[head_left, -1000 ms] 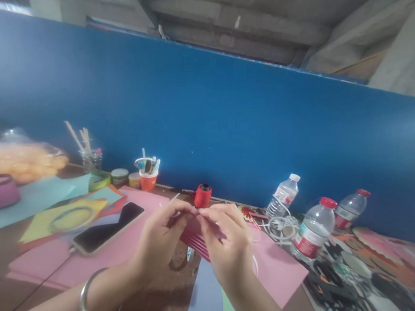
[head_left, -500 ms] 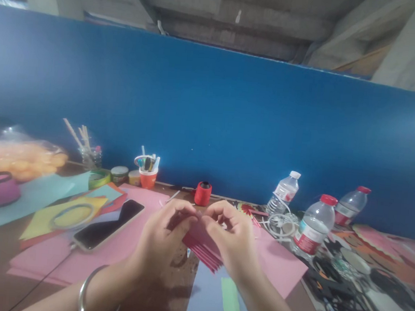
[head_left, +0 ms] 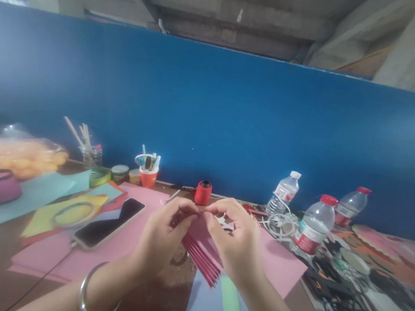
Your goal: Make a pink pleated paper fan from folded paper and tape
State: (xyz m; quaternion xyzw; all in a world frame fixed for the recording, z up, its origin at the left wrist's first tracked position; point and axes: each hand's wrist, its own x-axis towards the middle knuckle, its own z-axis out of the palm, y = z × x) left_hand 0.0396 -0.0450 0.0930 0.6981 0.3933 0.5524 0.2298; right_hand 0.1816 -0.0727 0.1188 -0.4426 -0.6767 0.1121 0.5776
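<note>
a blue wall [head_left: 212, 102] runs across behind the brown table [head_left: 154, 298], with concrete beams [head_left: 234, 15] overhead. i have a pink pleated paper [head_left: 203, 260] pinched at its upper end, thumb against fingers in both my left hand [head_left: 160, 236] and my right hand [head_left: 240, 236], fingertips nearly meeting. the paper sits below and between my fingertips, its folds slanting down to the right, the lower edge spreading in narrow ridges over a grey-blue sheet [head_left: 200, 302] and a green strip [head_left: 230, 305]. a red spool [head_left: 203, 194] stands just beyond my fingertips.

my fingers cover the pinched end, so i cannot tell exactly where each tip presses, and my right hand hides part of the pleats. my forearms are cut off at the bottom edge, the left one wearing a silver bracelet [head_left: 84, 292]. the cables [head_left: 343, 305] at the right tangle into a dark heap i can't sort out, and the contents of the plastic bag [head_left: 26, 154] at the far left are a pale orange blur.

the red-capped bottle [head_left: 313, 227] has a red and white label, and the white-capped bottle [head_left: 285, 191] has one too; the print on both is too blurred to read. the phone [head_left: 109, 224] shows a dark screen.
</note>
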